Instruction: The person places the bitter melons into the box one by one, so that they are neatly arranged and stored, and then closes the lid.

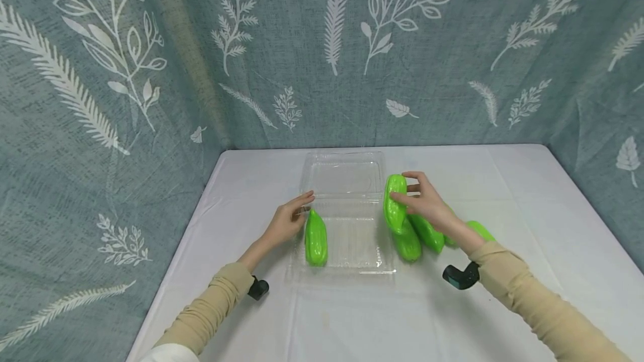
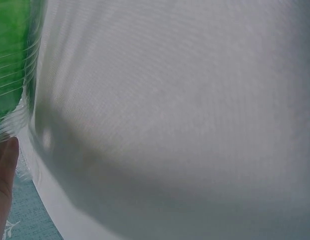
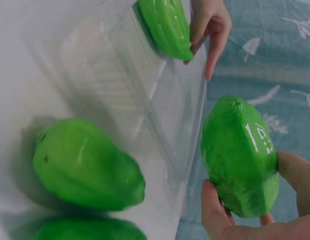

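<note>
A clear plastic clamshell box (image 1: 352,242) lies unfolded on the table, its lid (image 1: 343,176) at the far side. Along the left wall of its base rests a glossy green papaya-like fruit (image 1: 316,241), tapered tip pointing away. My left hand (image 1: 284,223) is at the box's left edge beside that tip, fingers extended; whether it touches fruit or box is unclear. Above the box's right edge, my right hand (image 1: 431,205) grips another green papaya-like fruit (image 3: 240,160) between thumb and fingers, held upright. Just below it lies a similar fruit (image 1: 408,246), right of the box.
More green fruits, one here (image 1: 427,233) and another (image 1: 481,230) partly behind my right forearm, lie to the right on the white tablecloth (image 1: 347,323). A patterned blue-green curtain (image 1: 312,99) hangs behind the table and at both sides.
</note>
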{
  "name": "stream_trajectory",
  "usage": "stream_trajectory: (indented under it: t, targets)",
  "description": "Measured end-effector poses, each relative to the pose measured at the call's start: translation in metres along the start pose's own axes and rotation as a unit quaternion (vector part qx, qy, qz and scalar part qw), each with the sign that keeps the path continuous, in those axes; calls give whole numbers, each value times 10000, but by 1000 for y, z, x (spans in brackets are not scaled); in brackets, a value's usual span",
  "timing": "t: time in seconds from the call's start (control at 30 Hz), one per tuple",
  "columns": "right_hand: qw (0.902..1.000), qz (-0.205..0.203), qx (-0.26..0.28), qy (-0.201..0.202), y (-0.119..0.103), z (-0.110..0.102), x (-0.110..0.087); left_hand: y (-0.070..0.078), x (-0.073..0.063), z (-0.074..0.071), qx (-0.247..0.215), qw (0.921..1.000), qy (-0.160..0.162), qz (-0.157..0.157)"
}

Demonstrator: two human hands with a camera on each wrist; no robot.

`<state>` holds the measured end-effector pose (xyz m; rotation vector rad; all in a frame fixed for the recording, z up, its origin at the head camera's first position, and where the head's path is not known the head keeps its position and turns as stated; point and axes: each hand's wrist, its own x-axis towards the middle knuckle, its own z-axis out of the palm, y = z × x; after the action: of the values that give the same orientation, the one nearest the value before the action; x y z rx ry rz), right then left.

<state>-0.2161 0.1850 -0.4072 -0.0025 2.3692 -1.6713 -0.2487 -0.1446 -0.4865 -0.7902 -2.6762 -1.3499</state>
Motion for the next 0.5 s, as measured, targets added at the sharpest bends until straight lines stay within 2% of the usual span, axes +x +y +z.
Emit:
stream_trajectory:
  t: [0.5]
  targets:
    - [10000, 18, 10, -95, -6, 26, 12, -1, 1, 2, -28, 10000, 8, -10]
